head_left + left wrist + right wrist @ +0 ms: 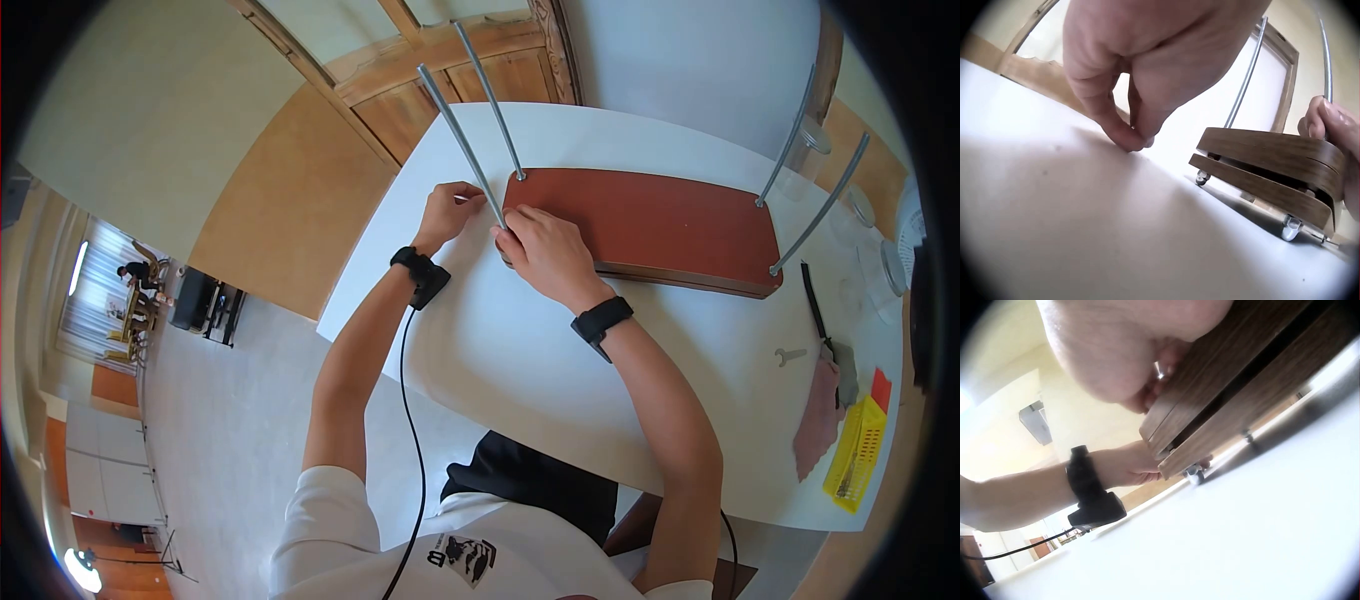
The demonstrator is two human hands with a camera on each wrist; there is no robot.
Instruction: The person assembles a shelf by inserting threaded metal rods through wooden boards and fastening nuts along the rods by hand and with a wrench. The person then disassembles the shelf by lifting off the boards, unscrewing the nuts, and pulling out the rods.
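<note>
A reddish-brown board lies on the white table. The wrist views show wood-grain boards stacked with a dark gap between them and casters below. Metal rods rise from the corners. My right hand grips the foot of the near-left rod, resting against the board's corner. Just left of the board, my left hand is low over the table, thumb and fingertips brought together; anything small between them is hidden. Another metal rod stands at the far-left corner.
On the right lie a wrench, a black-handled tool, a pink cloth and a yellow basket. Glass jars stand by the far-right edge. More upright rods rise at the board's right end. A cable trails from the left wrist.
</note>
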